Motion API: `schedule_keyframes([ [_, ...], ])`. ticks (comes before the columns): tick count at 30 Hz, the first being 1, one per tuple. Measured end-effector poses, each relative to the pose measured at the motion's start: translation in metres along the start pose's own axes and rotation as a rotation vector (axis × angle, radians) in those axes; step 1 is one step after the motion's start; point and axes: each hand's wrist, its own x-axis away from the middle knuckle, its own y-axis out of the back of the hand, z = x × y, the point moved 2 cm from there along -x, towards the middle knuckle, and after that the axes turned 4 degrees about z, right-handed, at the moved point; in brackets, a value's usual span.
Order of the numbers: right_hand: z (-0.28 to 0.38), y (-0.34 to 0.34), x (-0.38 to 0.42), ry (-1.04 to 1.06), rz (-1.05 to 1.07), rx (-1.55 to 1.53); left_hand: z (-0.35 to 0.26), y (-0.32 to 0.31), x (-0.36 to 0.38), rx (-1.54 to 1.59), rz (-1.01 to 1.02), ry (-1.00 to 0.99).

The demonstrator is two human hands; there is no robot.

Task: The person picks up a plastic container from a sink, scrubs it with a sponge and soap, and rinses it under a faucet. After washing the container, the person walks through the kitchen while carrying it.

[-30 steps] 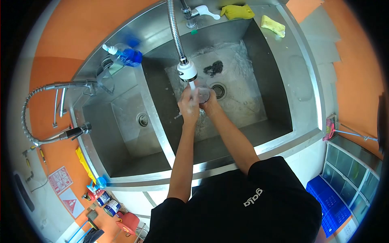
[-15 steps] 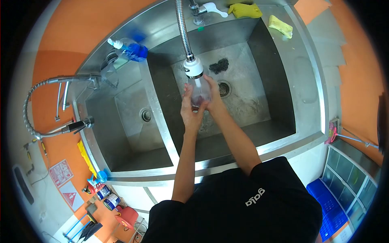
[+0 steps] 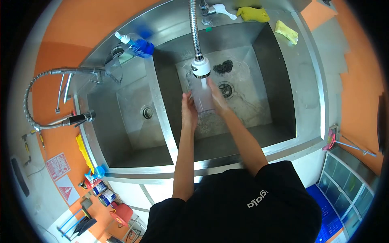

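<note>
A clear cup [image 3: 202, 99] is held tilted below the white faucet head [image 3: 200, 67], and water runs from the head into it. My right hand [image 3: 219, 100] is around the cup's right side. On the other side, my left hand [image 3: 189, 112] has its fingers up along the left wall; some of its contact is hard to make out. Both hands are over the large steel sink basin [image 3: 247, 133]. Behind the cup, a dark scouring pad [image 3: 223, 67] lies on the wet basin floor near the drain [image 3: 225, 90].
A smaller basin [image 3: 133, 137] with its own drain is on the left. At its back corner stands a pump bottle of blue liquid [image 3: 142, 47]. A yellow cloth [image 3: 253, 14] and a yellow sponge [image 3: 287, 32] lie on the rim. A sprung hose tap [image 3: 77, 118] arches at far left.
My hands have shifted along the cup: my left thumb has come away from its lower end, and both hands are now at its sides. The view has shifted slightly.
</note>
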Motion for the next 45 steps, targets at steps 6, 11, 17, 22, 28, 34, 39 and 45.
schedule_keyframes([
  [6,0.006,0.006,0.018,-0.346,0.039,-0.119,-0.003,-0.005,-0.017,-0.335,0.163,0.282],
  [11,-0.006,0.036,0.01,-0.056,-0.201,0.354,0.011,-0.02,-0.019,-0.164,0.069,0.15],
  [17,0.024,0.031,0.044,0.029,-0.358,0.84,0.027,-0.031,-0.031,-0.07,0.249,-0.009],
  [22,0.034,0.011,0.055,0.382,-0.224,1.062,0.011,-0.042,-0.046,0.0,0.135,-0.07],
  [28,0.037,-0.027,0.03,0.715,-0.227,1.273,0.018,-0.035,-0.038,0.2,0.142,0.069],
  [34,0.037,-0.018,0.015,0.714,-0.266,1.572,0.051,0.007,-0.01,0.322,0.05,0.447],
  [39,0.033,-0.008,0.025,0.676,-0.246,1.645,0.063,0.033,0.025,0.311,-0.162,0.514],
  [45,0.024,-0.004,0.027,0.559,-0.179,1.525,0.069,0.047,0.041,0.307,-0.154,0.46],
])
